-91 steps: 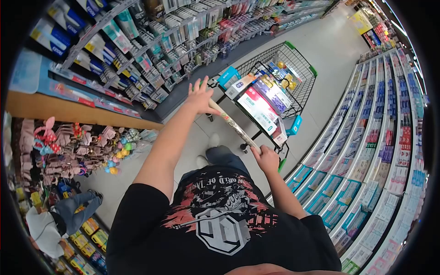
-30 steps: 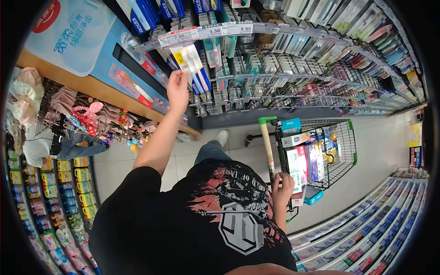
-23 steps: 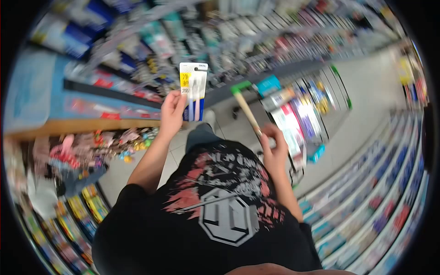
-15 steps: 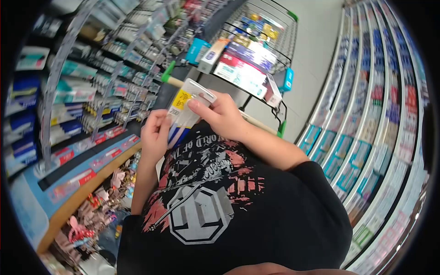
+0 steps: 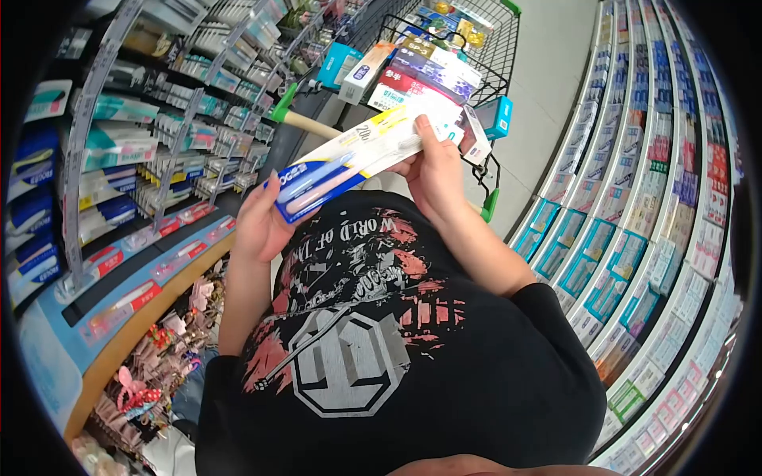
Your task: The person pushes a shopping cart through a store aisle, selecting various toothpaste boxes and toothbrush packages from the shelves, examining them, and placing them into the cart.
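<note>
My left hand (image 5: 265, 225) and right hand (image 5: 439, 181) grip a flat blue-and-white toothbrush pack (image 5: 346, 165); a black wire cart (image 5: 500, 59) stands at one o'clock.

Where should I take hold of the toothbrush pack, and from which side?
Probably pinch the toothbrush pack midway along its near edge, coming from the shirt side: it's long and flat, and the left hand and right hand are at its ends.
</note>
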`<state>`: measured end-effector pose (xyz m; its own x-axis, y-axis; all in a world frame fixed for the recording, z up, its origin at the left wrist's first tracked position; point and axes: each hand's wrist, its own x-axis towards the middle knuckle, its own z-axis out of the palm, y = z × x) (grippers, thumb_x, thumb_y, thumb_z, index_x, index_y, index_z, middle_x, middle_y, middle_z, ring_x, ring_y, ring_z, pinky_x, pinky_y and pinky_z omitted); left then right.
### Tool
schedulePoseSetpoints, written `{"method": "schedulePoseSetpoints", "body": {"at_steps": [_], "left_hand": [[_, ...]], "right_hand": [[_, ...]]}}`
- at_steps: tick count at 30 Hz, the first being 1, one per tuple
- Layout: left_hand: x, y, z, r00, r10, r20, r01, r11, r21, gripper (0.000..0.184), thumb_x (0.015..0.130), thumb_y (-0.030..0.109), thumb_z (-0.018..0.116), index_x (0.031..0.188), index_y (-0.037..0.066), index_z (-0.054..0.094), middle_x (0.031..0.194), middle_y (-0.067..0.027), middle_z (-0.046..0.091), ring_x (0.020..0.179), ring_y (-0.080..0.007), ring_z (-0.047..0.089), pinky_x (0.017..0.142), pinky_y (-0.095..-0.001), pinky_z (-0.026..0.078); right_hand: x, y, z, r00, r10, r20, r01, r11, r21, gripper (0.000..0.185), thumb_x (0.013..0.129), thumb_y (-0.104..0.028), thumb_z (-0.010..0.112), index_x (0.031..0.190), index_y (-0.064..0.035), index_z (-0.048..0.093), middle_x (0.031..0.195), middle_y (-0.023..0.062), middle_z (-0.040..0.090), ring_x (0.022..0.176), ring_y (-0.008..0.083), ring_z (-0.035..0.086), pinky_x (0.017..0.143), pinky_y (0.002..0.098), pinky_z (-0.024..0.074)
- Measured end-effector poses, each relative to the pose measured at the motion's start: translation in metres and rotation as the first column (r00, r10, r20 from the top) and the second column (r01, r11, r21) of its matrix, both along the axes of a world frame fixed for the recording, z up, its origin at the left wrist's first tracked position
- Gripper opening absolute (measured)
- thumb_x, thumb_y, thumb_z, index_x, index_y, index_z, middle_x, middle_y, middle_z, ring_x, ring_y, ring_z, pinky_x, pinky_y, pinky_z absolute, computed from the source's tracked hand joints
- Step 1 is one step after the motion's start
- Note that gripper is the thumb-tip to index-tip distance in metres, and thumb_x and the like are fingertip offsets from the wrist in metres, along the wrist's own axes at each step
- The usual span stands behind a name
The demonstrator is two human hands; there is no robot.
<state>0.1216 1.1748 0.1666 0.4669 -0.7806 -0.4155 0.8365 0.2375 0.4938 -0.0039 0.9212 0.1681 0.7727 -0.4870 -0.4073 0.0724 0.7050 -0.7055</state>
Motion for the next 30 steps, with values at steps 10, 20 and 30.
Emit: {"method": "schedulePoseSetpoints", "body": {"at_steps": [10, 20, 30], "left_hand": [[0.006, -0.018, 0.004, 0.970, 0.212, 0.117, -0.235, 0.940, 0.246, 0.038, 0.111, 0.032, 0.057, 0.125, -0.003, 0.063, 0.117, -0.0168, 0.075, 0.104, -0.0276, 0.077, 0.082, -0.0395, 0.068], [0.000, -0.027, 0.012, 0.946, 0.003, 0.324, -0.108, 0.946, 0.306, 0.026, 0.109, 0.019, 0.061, 0.119, -0.005, 0.064, 0.108, -0.0178, 0.075, 0.092, -0.0253, 0.079, 0.074, -0.0369, 0.070], [-0.002, -0.020, 0.021, 0.964, -0.133, 0.231, 0.107, 0.986, 0.124, 0.038, 0.107, 0.006, 0.060, 0.141, -0.008, 0.051, 0.136, -0.0254, 0.064, 0.125, -0.0380, 0.067, 0.104, -0.0515, 0.061]], "right_hand": [[-0.017, 0.003, -0.007, 1.000, 0.002, 0.028, -0.002, 1.000, 0.016, 0.031, 0.109, -0.020, 0.061, 0.128, 0.0039, 0.063, 0.119, 0.0158, 0.075, 0.106, 0.0230, 0.076, 0.093, 0.0382, 0.0642], [-0.048, -0.004, 0.015, 0.962, 0.267, 0.065, -0.264, 0.963, -0.046, 0.055, 0.099, -0.002, 0.071, 0.147, -0.0038, 0.044, 0.121, 0.0140, 0.072, 0.106, 0.0224, 0.075, 0.087, 0.0404, 0.0677], [-0.047, -0.011, 0.012, 0.962, 0.274, -0.008, -0.273, 0.955, -0.112, 0.028, 0.096, 0.001, 0.074, 0.121, 0.0042, 0.064, 0.118, 0.0184, 0.074, 0.102, 0.0259, 0.076, 0.081, 0.0421, 0.0702]]}}
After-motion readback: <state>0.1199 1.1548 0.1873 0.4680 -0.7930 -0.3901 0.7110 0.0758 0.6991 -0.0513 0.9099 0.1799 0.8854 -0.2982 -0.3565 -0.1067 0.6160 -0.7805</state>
